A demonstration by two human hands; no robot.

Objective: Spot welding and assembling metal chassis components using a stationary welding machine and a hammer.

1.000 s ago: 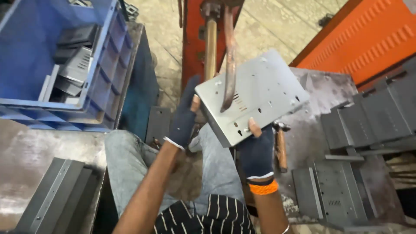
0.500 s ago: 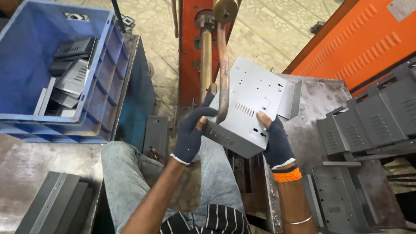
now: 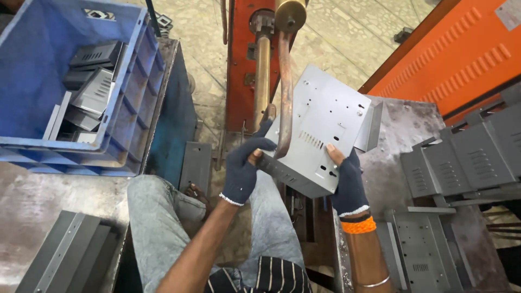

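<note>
A grey sheet-metal panel (image 3: 325,125) with small holes and a row of slots is tilted up in front of me. My left hand (image 3: 242,168), in a dark fingerless glove, grips its lower left edge. My right hand (image 3: 347,182), gloved the same way with an orange band at the wrist, holds its lower right corner. A curved copper arm (image 3: 285,92) of the red machine (image 3: 241,70) comes down over the panel's face and touches it near the slots.
A blue plastic crate (image 3: 125,103) at the upper left holds several grey metal parts. More grey panels are stacked at the right (image 3: 467,157) and lower left (image 3: 70,255). An orange machine housing (image 3: 461,54) fills the upper right. My knees are below the panel.
The panel has shifted up and to the right under the copper arm, and both hands moved with it. The view has tilted, showing more of the crate.
</note>
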